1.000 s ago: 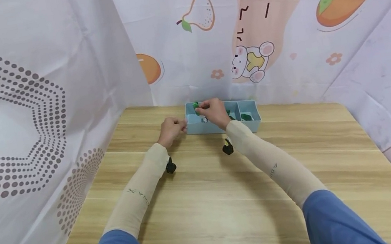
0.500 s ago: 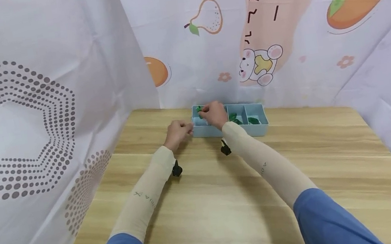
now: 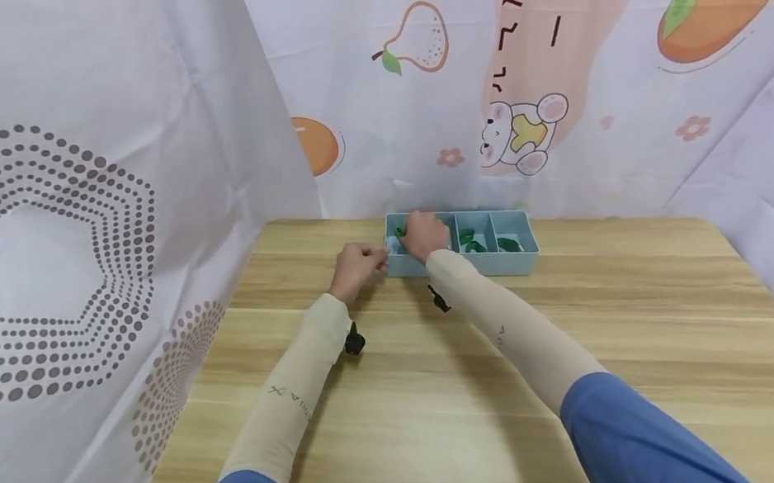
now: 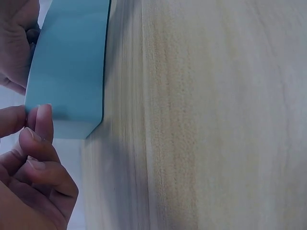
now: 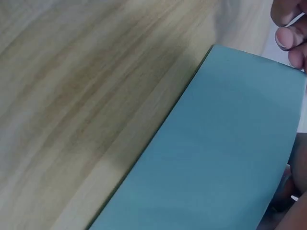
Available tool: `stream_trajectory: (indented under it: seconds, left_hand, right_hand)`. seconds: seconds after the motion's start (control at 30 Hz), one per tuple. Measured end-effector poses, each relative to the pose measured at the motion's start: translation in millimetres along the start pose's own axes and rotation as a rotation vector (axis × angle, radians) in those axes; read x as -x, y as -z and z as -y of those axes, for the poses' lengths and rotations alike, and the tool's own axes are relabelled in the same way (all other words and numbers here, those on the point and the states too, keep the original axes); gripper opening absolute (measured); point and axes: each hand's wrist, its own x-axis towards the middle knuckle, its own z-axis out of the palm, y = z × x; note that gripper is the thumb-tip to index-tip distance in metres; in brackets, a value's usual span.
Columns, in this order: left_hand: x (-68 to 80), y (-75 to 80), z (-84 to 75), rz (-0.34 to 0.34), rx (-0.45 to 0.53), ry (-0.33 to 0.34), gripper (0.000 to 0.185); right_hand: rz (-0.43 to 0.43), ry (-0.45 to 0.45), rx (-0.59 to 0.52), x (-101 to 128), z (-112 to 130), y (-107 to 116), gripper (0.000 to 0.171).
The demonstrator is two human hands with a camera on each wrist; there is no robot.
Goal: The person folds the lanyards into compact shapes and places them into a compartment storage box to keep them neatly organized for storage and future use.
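Observation:
A light-blue divided box (image 3: 503, 262) stands at the back of the table. My left hand (image 3: 355, 269) is at its left end; in the left wrist view, thumb and fingertips of that hand (image 4: 38, 172) pinch the rim at the box's corner (image 4: 67, 62). Over the left part of the box, my right hand (image 3: 425, 236) reaches down inside, its fingertips hidden. Just left of it shows a small green piece (image 3: 400, 232). Something dark (image 5: 277, 208) is by the right fingers in the right wrist view; whether they grip it I cannot tell.
Green leaf-like pieces (image 3: 473, 245) lie in one right-hand compartment, and another green piece (image 3: 509, 244) in the end one. A printed cloth (image 3: 347, 72) hangs close behind the box. The wooden table (image 3: 399, 423) spreads toward me.
The right hand, which held a green piece up at the box's left part, has lowered into the box. The left hand stays at the left end. The head view has shifted slightly.

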Motion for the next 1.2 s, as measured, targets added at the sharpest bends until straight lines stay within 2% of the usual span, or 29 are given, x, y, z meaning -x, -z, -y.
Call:
stream_trajectory:
  seconds: [0.23,0.4,0.6,0.77,0.93,1.07,1.2]
  left_hand:
    - [-0.2,-3.1,-2.1,0.007,-0.01,0.012,0.031]
    - [-0.5,-7.6,-4.0,0.002,-0.024,0.013,0.028]
    - [-2.5,-17.3,-10.4,-0.002,-0.058,-0.006,0.028]
    - [-5.2,-26.1,-13.6,0.003,-0.073,-0.026,0.028]
    - [-7.4,-31.4,-15.3,0.003,-0.111,-0.048,0.029]
    - [-9.0,-29.5,-14.2,-0.022,-0.179,-0.11,0.026]
    - [-8.6,-19.3,-12.0,-0.048,-0.248,-0.2,0.025]
  right_hand:
    - [0.008,-0.035,0.108,-1.4,1.1,-4.6,0.04]
    - [0.058,-0.029,0.156,-2.1,-3.6,-3.7,0.031]
    - [0.119,0.003,0.245,-8.7,-16.3,0.3,0.036]
    - [0.169,0.023,0.275,-12.3,-29.5,4.3,0.038]
    - [0.175,0.035,0.252,-9.4,-38.7,9.9,0.048]
    - [0.138,0.09,0.18,-3.7,-41.7,16.5,0.05]
    - [0.04,0.171,0.071,4.6,-41.7,31.1,0.037]
